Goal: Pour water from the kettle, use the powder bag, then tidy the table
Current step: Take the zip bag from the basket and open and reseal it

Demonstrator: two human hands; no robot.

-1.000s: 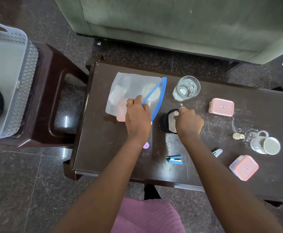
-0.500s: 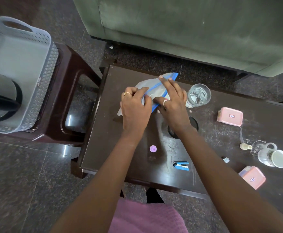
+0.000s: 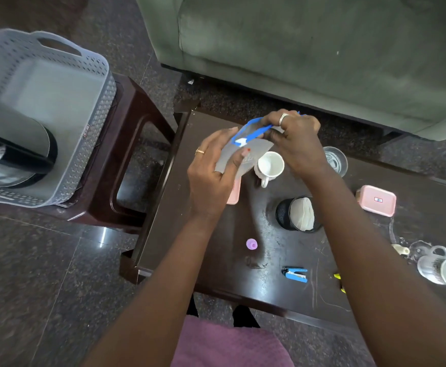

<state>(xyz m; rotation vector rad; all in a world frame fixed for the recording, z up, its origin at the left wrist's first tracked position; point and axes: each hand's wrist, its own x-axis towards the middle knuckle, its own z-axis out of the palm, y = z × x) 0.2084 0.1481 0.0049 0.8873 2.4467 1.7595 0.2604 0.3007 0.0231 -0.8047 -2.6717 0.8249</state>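
Blue stapler (image 3: 295,274) nearest on the dark surface (image 3: 216,260), beyond it a white mug (image 3: 269,165), just above the mug the powder bag (image 3: 245,152) lifted, left hand (image 3: 211,176) and right hand (image 3: 294,140) fingers gripping its blue zip edge

There is only one view, from a camera worn on the person's head, looking steeply down and forward over the dark counter (image 3: 216,260). It sits close above it: both forearms run up from the bottom edge of the frame, and the wide lens bends the counter's edges. The counter fills the middle and right; beyond its far edge a green sofa (image 3: 309,49) crosses the top, and to the counter's left a grey basket (image 3: 89,144) rests on a brown stool (image 3: 137,144). The person's pink-clad lap shows below the counter's near edge.
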